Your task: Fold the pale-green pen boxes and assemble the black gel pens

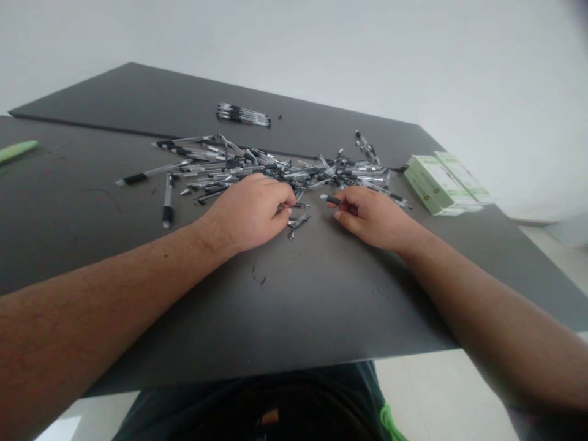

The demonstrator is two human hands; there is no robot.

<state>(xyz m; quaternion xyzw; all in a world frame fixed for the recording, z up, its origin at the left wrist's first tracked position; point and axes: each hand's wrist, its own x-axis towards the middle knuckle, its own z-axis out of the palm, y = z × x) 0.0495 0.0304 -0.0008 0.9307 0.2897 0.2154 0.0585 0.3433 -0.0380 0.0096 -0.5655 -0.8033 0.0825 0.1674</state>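
A loose heap of clear pens with black grips spreads across the middle of the grey table. My left hand is at the near side of the heap, thumb and fingers pinched together. What it holds, if anything, is hidden by the fingers. In my right hand, closed just right of the left, is a pen whose black grip and pale end point left; the rest is covered by my fingers. Small pen pieces lie on the table between the hands.
A neat stack of pens lies on the raised panel behind the heap. Green and white boxes stand at the right. A single pen lies left of the heap, and a light green object is at the far left.
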